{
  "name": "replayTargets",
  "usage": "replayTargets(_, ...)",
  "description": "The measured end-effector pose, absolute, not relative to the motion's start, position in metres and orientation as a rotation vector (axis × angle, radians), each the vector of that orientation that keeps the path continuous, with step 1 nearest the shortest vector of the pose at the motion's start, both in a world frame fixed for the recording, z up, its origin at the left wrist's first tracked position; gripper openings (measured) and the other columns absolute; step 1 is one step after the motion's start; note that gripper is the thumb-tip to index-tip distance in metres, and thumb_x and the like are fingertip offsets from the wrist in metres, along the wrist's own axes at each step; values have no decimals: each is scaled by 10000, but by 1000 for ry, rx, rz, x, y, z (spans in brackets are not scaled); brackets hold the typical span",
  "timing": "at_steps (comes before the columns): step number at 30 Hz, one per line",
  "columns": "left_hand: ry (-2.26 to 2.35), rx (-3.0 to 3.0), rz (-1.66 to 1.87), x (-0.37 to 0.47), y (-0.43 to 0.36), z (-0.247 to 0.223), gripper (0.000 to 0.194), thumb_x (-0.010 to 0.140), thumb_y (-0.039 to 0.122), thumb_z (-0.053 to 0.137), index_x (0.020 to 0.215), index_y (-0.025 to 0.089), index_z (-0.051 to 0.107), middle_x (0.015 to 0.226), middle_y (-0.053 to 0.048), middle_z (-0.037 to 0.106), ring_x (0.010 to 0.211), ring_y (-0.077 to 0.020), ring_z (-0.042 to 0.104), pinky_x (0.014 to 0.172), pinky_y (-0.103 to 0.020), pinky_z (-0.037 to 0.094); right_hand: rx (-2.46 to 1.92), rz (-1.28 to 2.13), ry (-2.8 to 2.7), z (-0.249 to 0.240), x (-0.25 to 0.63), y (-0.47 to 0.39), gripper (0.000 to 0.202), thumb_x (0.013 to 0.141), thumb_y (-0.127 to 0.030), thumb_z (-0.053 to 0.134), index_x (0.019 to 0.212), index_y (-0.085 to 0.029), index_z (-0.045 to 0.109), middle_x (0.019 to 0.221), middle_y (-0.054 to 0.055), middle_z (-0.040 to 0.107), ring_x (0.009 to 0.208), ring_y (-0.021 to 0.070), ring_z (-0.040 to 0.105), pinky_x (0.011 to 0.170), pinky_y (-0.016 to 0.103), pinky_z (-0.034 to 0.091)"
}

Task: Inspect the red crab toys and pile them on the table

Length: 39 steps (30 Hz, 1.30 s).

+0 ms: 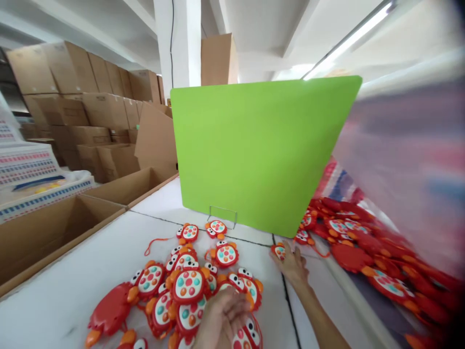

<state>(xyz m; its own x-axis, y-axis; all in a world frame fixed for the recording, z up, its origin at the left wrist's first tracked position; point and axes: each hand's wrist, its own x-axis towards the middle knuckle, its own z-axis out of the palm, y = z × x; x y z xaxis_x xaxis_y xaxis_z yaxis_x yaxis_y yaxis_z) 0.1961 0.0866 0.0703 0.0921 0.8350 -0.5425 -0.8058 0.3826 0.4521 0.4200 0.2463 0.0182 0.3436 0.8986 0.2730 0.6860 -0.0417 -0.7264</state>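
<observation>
A heap of red crab toys (189, 286) with white bellies and coloured dots lies on the white table (72, 281). My left hand (221, 320) rests on the near edge of this heap, fingers curled over one crab; whether it grips is unclear. My right hand (292, 264) reaches forward along the table and touches a small crab toy (279, 250) with its fingertips. A second, larger pile of crab toys (363, 247) lies to the right of that hand.
A green divider board (261, 150) stands upright across the table behind the toys. Open cardboard boxes (54, 228) line the left edge. Stacked cartons (83, 106) fill the back left. The right side is blurred.
</observation>
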Motion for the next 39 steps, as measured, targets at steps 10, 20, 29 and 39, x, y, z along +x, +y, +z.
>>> replayTargets(10,824,298,1008,207,53,60,408,604,377,761,866,138,559,811,-118,669,729,-218,643,608,-270,469,-1610,490,-1546,18,433,181,502,581,-279,532,1075,-213,596,999,76,623,881,255,612,805,400,474)
replayTargets(20,835,355,906,248,51,56,390,686,475,682,837,140,553,674,-38,594,558,-163,562,505,-263,430,-1299,501,-1911,29,387,28,579,712,-136,482,1285,-222,473,1336,80,507,1247,242,449,1028,398,379)
replayTargets(29,818,394,941,239,24,66,377,518,137,769,838,150,570,787,-43,647,721,-195,607,641,-294,483,-1461,739,-1018,50,389,-25,472,784,-470,592,1181,-216,568,1276,107,563,1189,297,499,956,445,440)
replayTargets(39,708,568,950,216,-7,104,528,571,252,814,1030,156,571,1001,-86,639,933,-236,598,792,-307,477,-1113,1300,-615,85,353,-52,422,712,-433,710,1060,-210,622,1007,69,689,899,231,629,741,324,510)
